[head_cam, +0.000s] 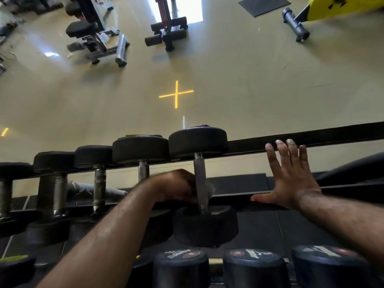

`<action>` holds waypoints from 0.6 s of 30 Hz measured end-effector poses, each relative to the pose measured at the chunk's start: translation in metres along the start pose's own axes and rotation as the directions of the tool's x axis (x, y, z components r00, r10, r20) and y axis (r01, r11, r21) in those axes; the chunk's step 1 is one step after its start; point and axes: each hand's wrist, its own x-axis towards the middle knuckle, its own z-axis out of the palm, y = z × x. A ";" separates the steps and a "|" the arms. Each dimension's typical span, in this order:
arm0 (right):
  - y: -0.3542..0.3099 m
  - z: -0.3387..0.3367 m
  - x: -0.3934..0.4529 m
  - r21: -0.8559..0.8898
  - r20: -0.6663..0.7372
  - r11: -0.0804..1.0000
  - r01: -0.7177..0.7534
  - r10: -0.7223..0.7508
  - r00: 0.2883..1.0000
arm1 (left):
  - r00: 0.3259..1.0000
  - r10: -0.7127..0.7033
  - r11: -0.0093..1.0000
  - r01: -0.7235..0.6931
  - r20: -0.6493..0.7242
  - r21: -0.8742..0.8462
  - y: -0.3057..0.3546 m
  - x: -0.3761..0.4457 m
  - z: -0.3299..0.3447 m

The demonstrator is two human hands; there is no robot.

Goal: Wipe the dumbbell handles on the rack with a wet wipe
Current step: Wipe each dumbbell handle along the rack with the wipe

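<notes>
Five dumbbells lie across the rack; the left hand curls round the rightmost dumbbell handle, a wet wipe peeking out. Right hand spread, fingertips on the far rail.

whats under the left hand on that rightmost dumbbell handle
The left hand curls around the rightmost dumbbell handle; a bit of pale wet wipe peeks out right of it. The rest is covered by the fingers.

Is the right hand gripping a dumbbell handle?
No, the right hand lies open with fingers spread on the rack rail.
</notes>
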 end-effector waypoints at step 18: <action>-0.003 -0.001 -0.005 -0.074 -0.010 0.997 -0.022 0.022 1.000 | 0.819 0.088 0.986 -0.151 -0.566 -0.065 0.022 -0.063 0.021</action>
